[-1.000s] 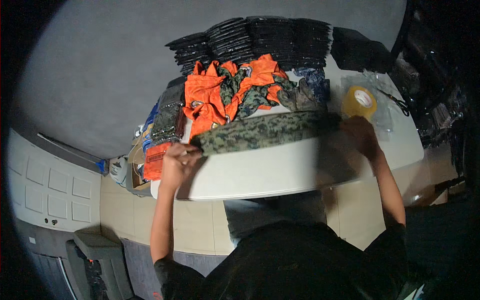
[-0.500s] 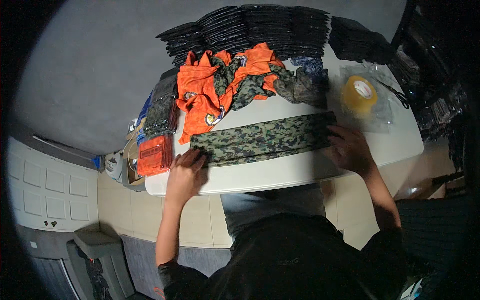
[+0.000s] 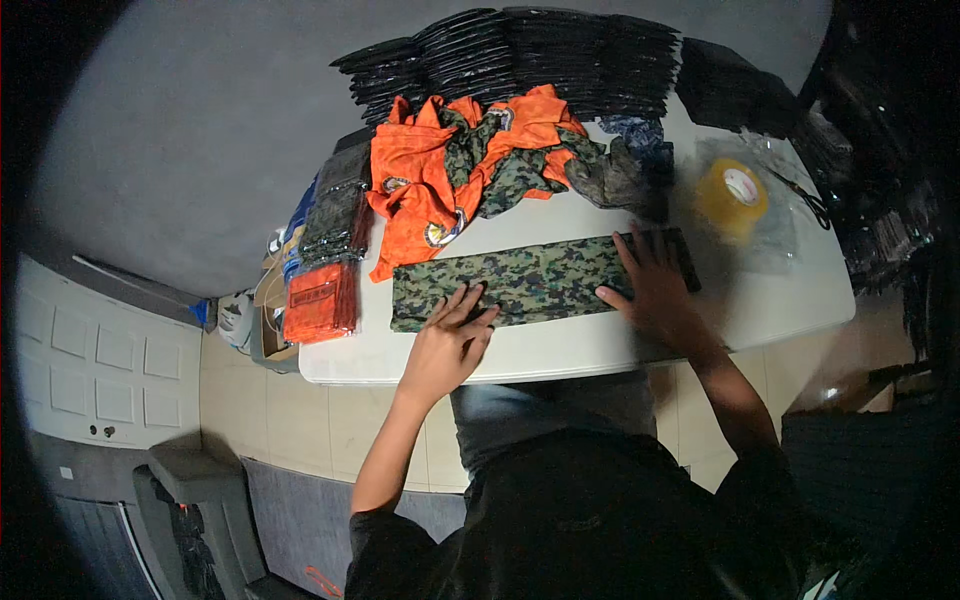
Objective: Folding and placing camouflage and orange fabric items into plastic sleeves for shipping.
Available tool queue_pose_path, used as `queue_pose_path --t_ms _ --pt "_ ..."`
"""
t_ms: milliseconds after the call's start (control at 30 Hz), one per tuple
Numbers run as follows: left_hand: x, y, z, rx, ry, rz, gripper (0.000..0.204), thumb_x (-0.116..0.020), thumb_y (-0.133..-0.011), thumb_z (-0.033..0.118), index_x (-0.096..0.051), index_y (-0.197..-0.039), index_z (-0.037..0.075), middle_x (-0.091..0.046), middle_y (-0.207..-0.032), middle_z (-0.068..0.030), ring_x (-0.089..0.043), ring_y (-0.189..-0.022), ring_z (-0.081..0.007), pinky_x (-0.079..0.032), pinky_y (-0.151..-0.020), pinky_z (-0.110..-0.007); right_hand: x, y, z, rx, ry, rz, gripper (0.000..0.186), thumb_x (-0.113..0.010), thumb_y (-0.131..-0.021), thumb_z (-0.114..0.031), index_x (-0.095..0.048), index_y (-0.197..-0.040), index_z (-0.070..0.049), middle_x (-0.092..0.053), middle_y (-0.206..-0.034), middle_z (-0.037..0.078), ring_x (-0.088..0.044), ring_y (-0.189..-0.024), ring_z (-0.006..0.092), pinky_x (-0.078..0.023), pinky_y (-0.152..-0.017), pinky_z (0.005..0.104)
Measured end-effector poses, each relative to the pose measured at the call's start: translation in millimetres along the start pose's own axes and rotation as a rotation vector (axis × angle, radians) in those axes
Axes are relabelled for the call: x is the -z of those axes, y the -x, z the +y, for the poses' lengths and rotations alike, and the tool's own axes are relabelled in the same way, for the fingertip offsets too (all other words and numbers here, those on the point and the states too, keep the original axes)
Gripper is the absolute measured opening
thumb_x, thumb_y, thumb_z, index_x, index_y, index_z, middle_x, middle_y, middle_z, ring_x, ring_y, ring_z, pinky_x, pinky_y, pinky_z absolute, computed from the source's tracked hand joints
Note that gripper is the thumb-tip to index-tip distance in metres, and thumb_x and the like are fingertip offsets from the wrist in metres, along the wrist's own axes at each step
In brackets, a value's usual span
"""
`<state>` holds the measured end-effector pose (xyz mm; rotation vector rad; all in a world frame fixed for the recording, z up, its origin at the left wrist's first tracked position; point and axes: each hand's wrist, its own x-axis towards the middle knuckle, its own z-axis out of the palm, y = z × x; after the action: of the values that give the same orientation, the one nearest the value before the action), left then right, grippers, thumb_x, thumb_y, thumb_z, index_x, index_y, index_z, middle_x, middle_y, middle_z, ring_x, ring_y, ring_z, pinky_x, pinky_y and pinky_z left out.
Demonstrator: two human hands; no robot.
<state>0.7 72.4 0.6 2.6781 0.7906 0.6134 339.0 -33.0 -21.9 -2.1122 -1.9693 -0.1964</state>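
A green camouflage cloth [image 3: 550, 270], folded into a long flat strip, lies across the near part of the white table [image 3: 440, 362]. On its left half rests my left hand [image 3: 448, 348], palm down, with the fingers stretched over the lower edge of the fabric. My right hand [image 3: 658, 285] lies flat near the strip's right end, thumb and fingers spread apart. Neither hand grips anything. Just beyond the strip is a loose heap of orange cloths [image 3: 415, 155] with round emblems, mixed with camouflage cloths [image 3: 520, 180].
Black plastic packets [image 3: 560, 60] are stacked along the table's far side. Orange packets [image 3: 320, 300] and dark packets [image 3: 335, 210] sit at the left edge. On the right are a yellowish tape roll [image 3: 732, 195], clear plastic bags [image 3: 775, 235] and scissors [image 3: 805, 200].
My left hand has moved right from the strip's left end onto its surface. My right hand has shifted left from the right end and now lies spread on the cloth.
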Motion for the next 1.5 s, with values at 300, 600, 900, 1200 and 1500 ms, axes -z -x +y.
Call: queue_pose_path --t_ms 300,600,900,1200,1500 --pt "44 40 -11 0.816 -0.130 0.543 0.034 -0.069 -0.098 0.033 -0.079 -0.099 0.001 -0.076 -0.096 -0.0164 -0.073 -0.079 -0.0338 -0.055 -0.068 -0.046 25 -79 -84 0.311 -0.609 -0.152 0.036 -0.071 -0.095 -0.026 -0.070 -0.118 0.001 -0.069 -0.120 0.021 -0.061 -0.120 0.0362 -0.047 -0.105 0.0453" --pt "10 45 -11 0.848 -0.230 0.496 0.030 -0.075 -0.092 0.036 -0.079 -0.095 0.007 -0.071 -0.091 -0.0161 -0.071 -0.081 -0.0368 -0.055 -0.073 -0.046 -27 -207 -214 0.836 -0.573 -0.233 0.020 -0.066 -0.093 -0.007 -0.075 -0.110 -0.004 -0.068 -0.108 0.014 -0.063 -0.111 0.0334 -0.050 -0.095 0.0444" --pt "6 52 -17 0.806 -0.135 0.536 0.029 -0.083 -0.085 0.026 -0.074 -0.097 0.002 -0.071 -0.093 -0.0162 -0.071 -0.082 -0.0367 -0.055 -0.075 -0.045 -50 -238 -234 0.936 -0.476 -0.570 0.016 -0.078 -0.080 -0.003 -0.076 -0.096 -0.002 -0.070 -0.101 0.013 -0.068 -0.099 0.0311 -0.054 -0.083 0.0433" --pt "17 60 -27 0.892 0.199 0.489 0.022 -0.079 -0.090 0.016 -0.069 -0.099 -0.001 -0.075 -0.083 -0.0150 -0.074 -0.079 -0.0206 -0.055 -0.074 -0.033 -33 -242 -241 0.919 -0.546 -0.588 0.012 -0.079 -0.079 -0.004 -0.076 -0.090 -0.003 -0.076 -0.087 0.010 -0.074 -0.086 0.0251 -0.056 -0.076 0.0392" --pt "29 76 -39 0.742 0.801 0.610 0.015 -0.070 -0.100 0.009 -0.056 -0.095 0.005 -0.058 -0.075 0.0052 -0.046 -0.067 -0.0026 -0.035 -0.059 -0.022 -11 -246 -246 0.970 -0.669 -0.539 0.020 -0.080 -0.079 -0.008 -0.080 -0.098 -0.001 -0.078 -0.092 0.014 -0.075 -0.087 0.0273 -0.058 -0.078 0.0396"
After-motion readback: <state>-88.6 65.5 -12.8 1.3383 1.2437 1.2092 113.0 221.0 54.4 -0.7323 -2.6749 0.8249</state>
